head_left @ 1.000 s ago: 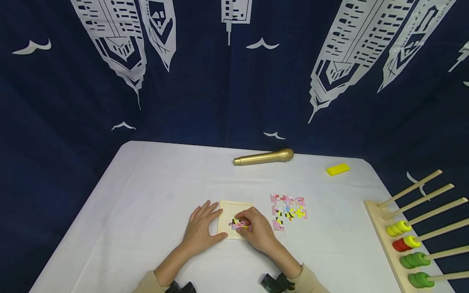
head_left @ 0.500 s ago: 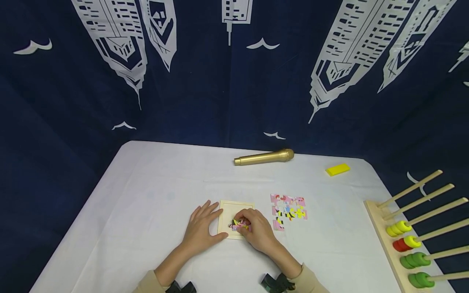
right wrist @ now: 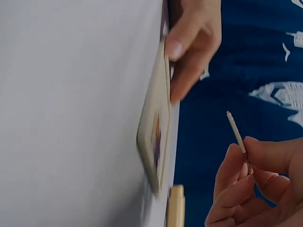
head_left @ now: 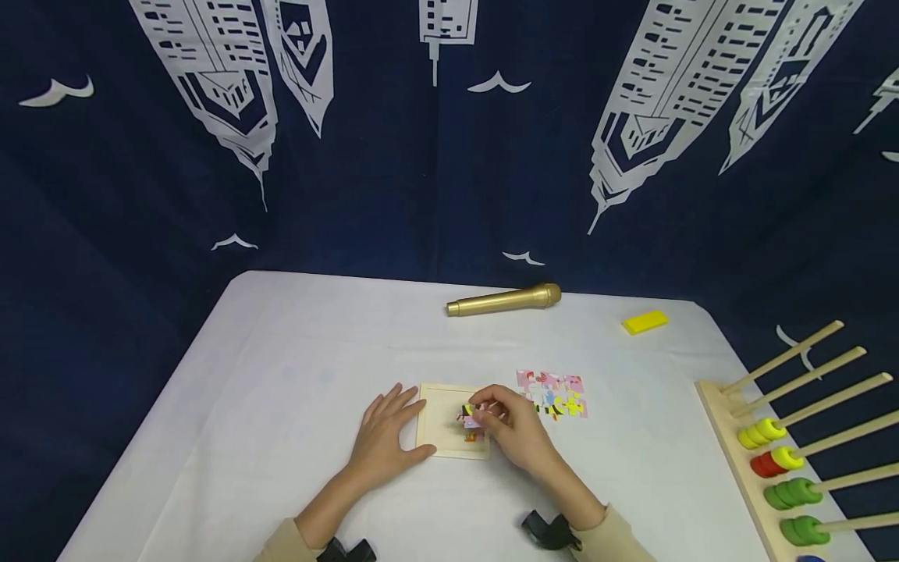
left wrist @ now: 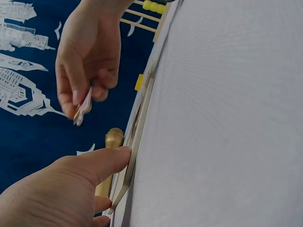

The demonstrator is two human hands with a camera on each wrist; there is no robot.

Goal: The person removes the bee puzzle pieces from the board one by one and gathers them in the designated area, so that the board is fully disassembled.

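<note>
A shallow wooden puzzle tray [head_left: 438,421] lies on the white table. My left hand [head_left: 386,429] rests at its left side, fingers spread and fairly straight; in the left wrist view the thumb [left wrist: 116,158] touches the tray's edge. Between thumb and fingertips, my right hand [head_left: 520,431] pinches a colourful puzzle piece [head_left: 469,419], held up over the tray. The right wrist view shows this piece edge-on [right wrist: 235,130], clear of the tray. Another picture piece [head_left: 472,438] lies in the tray's lower right corner. Several pink and yellow pieces [head_left: 572,385] lie right of the tray, partly behind my right hand.
A gold microphone [head_left: 503,301] lies near the table's far edge, with a yellow block [head_left: 644,322] to its right. A wooden rack with pegs [head_left: 733,460] and coloured rings stands at the right edge. Behind hangs a dark blue cloth [head_left: 393,195].
My right hand has risen and moved right, lifting the puzzle piece off the tray's lower right and uncovering the piece there. The left hand stays at the tray's left side.
</note>
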